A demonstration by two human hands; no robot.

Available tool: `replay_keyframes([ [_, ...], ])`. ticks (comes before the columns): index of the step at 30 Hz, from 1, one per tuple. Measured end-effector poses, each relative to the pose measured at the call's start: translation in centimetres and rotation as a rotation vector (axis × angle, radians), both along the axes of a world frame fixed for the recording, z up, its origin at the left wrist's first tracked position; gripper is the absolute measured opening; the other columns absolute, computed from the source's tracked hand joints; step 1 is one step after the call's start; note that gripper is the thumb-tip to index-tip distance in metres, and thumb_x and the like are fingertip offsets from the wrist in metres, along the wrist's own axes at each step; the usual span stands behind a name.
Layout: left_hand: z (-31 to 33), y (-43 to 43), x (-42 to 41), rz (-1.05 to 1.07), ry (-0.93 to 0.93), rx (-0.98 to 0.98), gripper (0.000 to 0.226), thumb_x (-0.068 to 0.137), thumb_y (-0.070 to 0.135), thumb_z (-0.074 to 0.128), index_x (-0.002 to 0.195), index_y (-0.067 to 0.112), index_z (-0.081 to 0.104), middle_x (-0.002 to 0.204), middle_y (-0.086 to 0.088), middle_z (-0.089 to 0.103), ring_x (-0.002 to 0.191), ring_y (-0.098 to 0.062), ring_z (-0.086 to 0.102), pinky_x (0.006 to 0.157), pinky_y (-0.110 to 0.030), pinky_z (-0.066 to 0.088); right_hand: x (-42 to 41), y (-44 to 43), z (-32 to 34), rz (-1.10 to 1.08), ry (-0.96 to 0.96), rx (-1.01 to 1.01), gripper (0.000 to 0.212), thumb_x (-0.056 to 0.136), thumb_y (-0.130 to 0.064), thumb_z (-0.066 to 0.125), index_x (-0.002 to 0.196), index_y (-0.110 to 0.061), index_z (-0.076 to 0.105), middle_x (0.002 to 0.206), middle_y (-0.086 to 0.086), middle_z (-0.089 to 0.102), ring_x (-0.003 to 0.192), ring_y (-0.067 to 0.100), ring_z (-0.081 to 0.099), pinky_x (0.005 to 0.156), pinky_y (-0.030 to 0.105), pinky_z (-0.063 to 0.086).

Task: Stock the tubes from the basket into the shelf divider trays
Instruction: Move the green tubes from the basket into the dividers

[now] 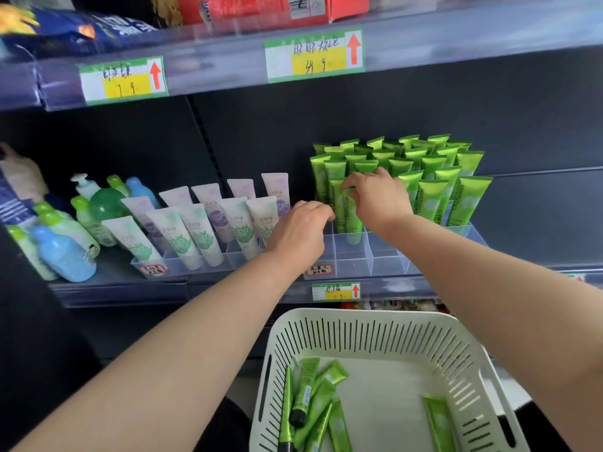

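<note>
A clear divider tray (pixel 388 252) on the shelf holds several upright green tubes (pixel 430 197). My right hand (pixel 378 197) pinches the crimped top of one green tube (pixel 350 220) standing in a front-left compartment. My left hand (pixel 300 230), fingers curled, rests at the tray's left front edge beside that tube; what it holds is hidden. Below, a white slotted basket (pixel 368 331) contains several loose green tubes (pixel 313 402) lying flat, mostly at its left, and one (pixel 439 422) at the right.
A second clear tray (pixel 195 265) to the left holds white tubes (pixel 192 233). Blue and green pump bottles (pixel 65 249) stand further left. Price labels (pixel 315 55) hang on the shelf edge above, which overhangs the trays. The green tray's front row has free compartments.
</note>
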State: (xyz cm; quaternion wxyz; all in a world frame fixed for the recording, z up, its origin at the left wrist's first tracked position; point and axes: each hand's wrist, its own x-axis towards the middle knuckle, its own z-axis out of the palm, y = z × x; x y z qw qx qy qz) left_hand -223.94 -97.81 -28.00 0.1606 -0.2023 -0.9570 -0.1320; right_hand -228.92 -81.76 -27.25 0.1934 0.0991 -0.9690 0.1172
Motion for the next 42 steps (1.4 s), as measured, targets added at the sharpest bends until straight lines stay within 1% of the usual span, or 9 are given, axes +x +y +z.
replay_keyframes([
  [4,-0.2,-0.2,0.2,0.004,-0.003,0.003,0.039,0.090,-0.008,0.052,0.121,0.013,0.063,0.127,-0.002,0.060,0.117,-0.020,0.050,0.089,-0.035,0.047,0.5,0.1,0.3,0.007,0.024,0.004,0.036,0.092,-0.010,0.051,0.125,-0.025,0.055,0.117,0.002,0.062,0.113,0.027,0.045,0.085,0.040,0.039],
  [8,0.0,0.0,0.6,0.005,0.001,0.005,0.040,0.090,-0.009,0.051,0.120,0.013,0.063,0.127,-0.002,0.060,0.117,-0.021,0.050,0.086,-0.034,0.045,1.8,0.4,0.5,0.011,0.086,0.024,0.038,0.093,-0.011,0.052,0.130,-0.022,0.053,0.123,0.005,0.059,0.116,0.030,0.044,0.089,0.043,0.039],
  [14,-0.7,0.7,2.1,0.007,-0.012,-0.016,0.038,0.089,-0.008,0.049,0.116,0.014,0.064,0.123,-0.002,0.061,0.113,-0.022,0.050,0.083,-0.036,0.045,5.2,0.9,-1.0,0.051,0.129,0.059,0.037,0.091,-0.008,0.054,0.125,-0.022,0.057,0.124,0.003,0.058,0.116,0.031,0.044,0.084,0.043,0.038],
  [19,-3.1,0.8,4.2,-0.017,-0.057,-0.046,0.039,0.088,-0.008,0.050,0.115,0.016,0.065,0.121,0.001,0.062,0.114,-0.020,0.051,0.081,-0.034,0.045,8.8,1.3,-4.4,0.106,0.122,0.096,0.039,0.081,-0.002,0.063,0.116,-0.020,0.064,0.117,0.003,0.062,0.107,0.032,0.051,0.076,0.040,0.039],
  [23,-5.7,0.1,6.1,-0.029,-0.120,-0.075,0.033,0.089,-0.003,0.050,0.109,0.016,0.068,0.117,0.001,0.064,0.111,-0.021,0.052,0.084,-0.040,0.049,11.7,1.9,-7.8,0.146,0.106,0.097,0.040,0.074,0.002,0.067,0.108,-0.019,0.067,0.110,0.002,0.065,0.100,0.032,0.054,0.072,0.037,0.039],
  [27,-9.3,-0.6,8.1,0.006,-0.190,-0.072,0.035,0.089,-0.002,0.049,0.109,0.018,0.068,0.119,0.002,0.063,0.111,-0.021,0.051,0.084,-0.036,0.048,14.5,2.1,-11.5,0.149,-0.001,0.098,0.036,0.076,-0.005,0.068,0.108,-0.023,0.067,0.110,-0.001,0.064,0.100,0.029,0.054,0.076,0.039,0.042],
  [32,-14.3,-0.6,10.5,0.085,-0.363,-0.122,0.039,0.091,-0.001,0.050,0.116,0.024,0.065,0.124,0.006,0.060,0.117,-0.016,0.049,0.090,-0.031,0.043,18.1,2.1,-16.6,0.253,-0.311,0.132,0.035,0.093,-0.016,0.050,0.125,-0.030,0.056,0.130,-0.007,0.051,0.121,0.021,0.040,0.093,0.036,0.035],
  [39,-19.2,-0.8,13.0,0.095,-0.522,-0.108,0.031,0.093,0.000,0.053,0.117,0.016,0.065,0.119,0.000,0.060,0.113,-0.017,0.052,0.084,-0.026,0.042,20.3,1.7,-21.6,0.305,-0.602,0.192,0.037,0.095,-0.014,0.049,0.129,-0.029,0.052,0.136,-0.005,0.046,0.123,0.020,0.037,0.098,0.035,0.033],
  [42,-20.4,-1.0,13.6,0.120,-0.556,-0.050,0.027,0.094,0.003,0.054,0.116,0.014,0.065,0.118,-0.001,0.061,0.113,-0.017,0.053,0.092,-0.026,0.042,20.4,1.0,-23.2,0.319,-0.677,0.233,0.040,0.094,-0.012,0.048,0.130,-0.029,0.051,0.137,-0.002,0.046,0.123,0.021,0.038,0.095,0.034,0.032],
])
